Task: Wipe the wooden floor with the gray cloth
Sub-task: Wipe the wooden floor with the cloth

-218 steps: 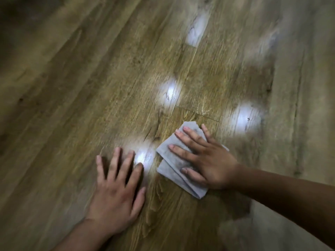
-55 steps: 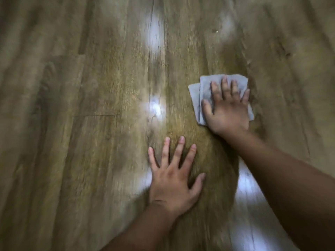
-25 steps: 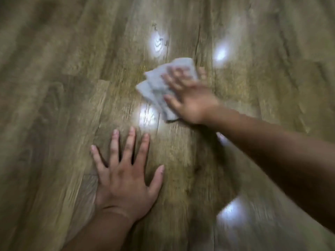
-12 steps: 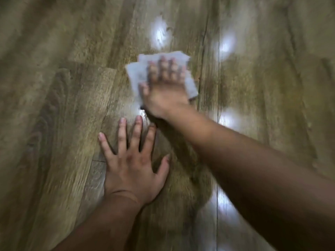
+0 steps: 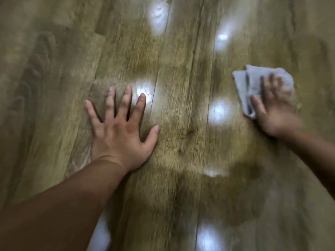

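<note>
The wooden floor (image 5: pixel 181 73) of brown planks fills the whole view. A folded gray cloth (image 5: pixel 248 84) lies flat on it at the right. My right hand (image 5: pixel 273 109) presses down on the cloth with spread fingers and covers its right half; the hand is blurred. My left hand (image 5: pixel 119 131) rests flat on the bare planks left of centre, fingers apart, holding nothing.
Several bright light reflections (image 5: pixel 218 110) dot the glossy planks between and around my hands. A darker shadow patch (image 5: pixel 241 192) lies on the floor below my right arm.
My right hand has swept the cloth from just above my left hand far to the right. My left hand has stayed planted on the floor.
</note>
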Action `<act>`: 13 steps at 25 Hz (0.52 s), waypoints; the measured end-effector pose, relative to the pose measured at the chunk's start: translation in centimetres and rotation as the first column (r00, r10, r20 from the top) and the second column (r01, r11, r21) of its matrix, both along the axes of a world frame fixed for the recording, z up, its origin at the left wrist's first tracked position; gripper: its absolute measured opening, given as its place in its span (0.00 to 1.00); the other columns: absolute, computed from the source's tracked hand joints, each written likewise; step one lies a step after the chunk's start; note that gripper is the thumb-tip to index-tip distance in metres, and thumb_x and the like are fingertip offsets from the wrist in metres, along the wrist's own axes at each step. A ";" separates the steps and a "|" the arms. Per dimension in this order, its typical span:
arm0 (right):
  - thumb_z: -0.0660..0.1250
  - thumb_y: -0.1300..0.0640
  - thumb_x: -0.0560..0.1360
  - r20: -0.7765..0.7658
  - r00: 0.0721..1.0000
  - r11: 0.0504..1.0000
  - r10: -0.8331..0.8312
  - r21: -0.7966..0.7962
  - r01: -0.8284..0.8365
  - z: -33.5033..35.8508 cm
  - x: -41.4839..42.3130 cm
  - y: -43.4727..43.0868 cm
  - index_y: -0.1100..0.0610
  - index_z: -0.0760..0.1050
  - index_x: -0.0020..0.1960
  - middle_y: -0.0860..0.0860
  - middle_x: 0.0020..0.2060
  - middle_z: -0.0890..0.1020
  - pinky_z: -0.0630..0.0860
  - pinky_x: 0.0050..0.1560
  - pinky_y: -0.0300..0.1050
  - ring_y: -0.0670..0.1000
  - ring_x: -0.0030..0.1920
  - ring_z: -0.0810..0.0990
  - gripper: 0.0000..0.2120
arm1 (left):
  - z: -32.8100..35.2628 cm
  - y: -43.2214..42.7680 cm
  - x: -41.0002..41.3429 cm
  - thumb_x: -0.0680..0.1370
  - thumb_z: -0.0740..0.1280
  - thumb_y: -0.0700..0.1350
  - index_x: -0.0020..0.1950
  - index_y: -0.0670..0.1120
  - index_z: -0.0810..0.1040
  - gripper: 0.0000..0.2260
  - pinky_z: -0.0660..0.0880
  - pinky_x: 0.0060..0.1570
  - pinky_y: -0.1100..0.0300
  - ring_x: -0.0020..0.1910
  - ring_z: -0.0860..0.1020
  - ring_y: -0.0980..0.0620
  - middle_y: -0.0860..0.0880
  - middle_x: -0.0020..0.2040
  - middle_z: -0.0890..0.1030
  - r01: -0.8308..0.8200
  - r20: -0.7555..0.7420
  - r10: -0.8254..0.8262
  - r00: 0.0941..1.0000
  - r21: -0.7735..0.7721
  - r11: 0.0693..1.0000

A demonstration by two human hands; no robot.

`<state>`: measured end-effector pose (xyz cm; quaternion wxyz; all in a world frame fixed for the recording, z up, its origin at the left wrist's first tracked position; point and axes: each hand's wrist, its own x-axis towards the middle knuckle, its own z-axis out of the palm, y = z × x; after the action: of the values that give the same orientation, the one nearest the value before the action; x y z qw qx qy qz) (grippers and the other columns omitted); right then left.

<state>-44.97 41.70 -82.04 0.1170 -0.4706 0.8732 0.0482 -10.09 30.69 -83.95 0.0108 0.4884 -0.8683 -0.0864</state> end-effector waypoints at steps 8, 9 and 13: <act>0.41 0.37 0.80 -0.017 0.984 0.981 -0.177 -0.082 0.175 -0.9 -3.1 1.1 0.48 0.42 0.80 0.51 0.80 0.44 0.38 0.77 0.59 0.53 0.79 0.41 0.31 | -0.3 -0.5 0.3 0.75 0.44 0.71 0.81 0.56 0.53 0.37 0.40 0.73 0.29 0.81 0.46 0.42 0.48 0.83 0.51 -0.005 0.064 0.008 0.998 -0.039 0.999; 0.41 0.37 0.81 -0.021 0.986 0.984 -0.165 -0.075 0.163 -0.8 -2.7 2.1 0.48 0.41 0.80 0.51 0.80 0.44 0.38 0.77 0.59 0.53 0.79 0.41 0.31 | -0.4 -0.7 0.4 0.75 0.44 0.72 0.80 0.56 0.53 0.37 0.40 0.73 0.29 0.81 0.46 0.42 0.49 0.83 0.51 -0.007 0.058 0.009 0.998 -0.042 0.999; 0.39 0.34 0.79 -0.037 0.994 0.987 -0.108 -0.125 0.102 -1.8 1.8 10.5 0.47 0.42 0.79 0.50 0.80 0.45 0.40 0.77 0.60 0.55 0.79 0.43 0.32 | -0.5 -0.2 0.5 0.76 0.45 0.72 0.81 0.56 0.53 0.36 0.40 0.74 0.30 0.81 0.47 0.43 0.49 0.83 0.52 0.020 0.085 -0.017 0.996 -0.040 0.999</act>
<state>-43.17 52.19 -83.89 0.0714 -0.4291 0.9004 -0.0016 -9.59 30.46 -84.41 -0.0167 0.4833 -0.8740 -0.0482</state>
